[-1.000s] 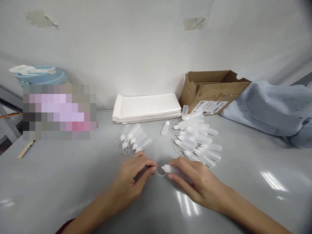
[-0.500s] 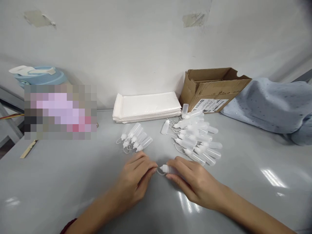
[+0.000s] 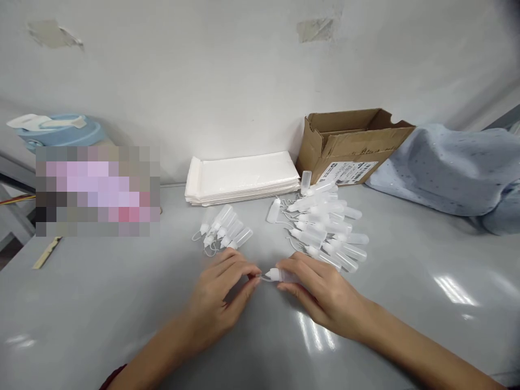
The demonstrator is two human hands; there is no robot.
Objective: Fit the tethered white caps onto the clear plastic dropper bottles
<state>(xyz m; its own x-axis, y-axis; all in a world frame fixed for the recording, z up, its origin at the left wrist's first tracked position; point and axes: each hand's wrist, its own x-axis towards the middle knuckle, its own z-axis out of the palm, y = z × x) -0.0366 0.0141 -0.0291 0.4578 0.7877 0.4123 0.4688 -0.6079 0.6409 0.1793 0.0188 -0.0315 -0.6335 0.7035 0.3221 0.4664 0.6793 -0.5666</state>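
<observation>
Fingertips (image 3: 252, 272) of the left hand (image 3: 221, 295) are pinched narrow on the very tip of a small translucent plastic squeeze bottle (image 3: 277, 275) with a white pointed nozzle. The right hand (image 3: 320, 295) closes thumb and fingers round its body. The squeeze bottle lies level just above the glossy grey table (image 3: 122, 314), at lower centre of the frame. By my judgement the work goes best if the right hand grips near the firm shoulder rather than the soft wall, and the left pinch moves straight along the nozzle's line without bending the fine tip. Counted: one bottle in hand; five like it, as far as I can tell, in a small fan of bottles (image 3: 227, 234) just above the left hand; a larger heap of bottles (image 3: 329, 230) right of centre, roughly fifteen, too overlapped for an exact count; one lone lying bottle (image 3: 274, 211) and one upright bottle (image 3: 306, 181) at its edges. Along the back stand one stack of flat white bags (image 3: 244, 176), one open brown cardboard box (image 3: 349, 143), one pale blue cloth (image 3: 447, 168) at right, one light blue lidded container (image 3: 57, 130) at upper left and one wooden stick (image 3: 46, 253) at the left edge.
</observation>
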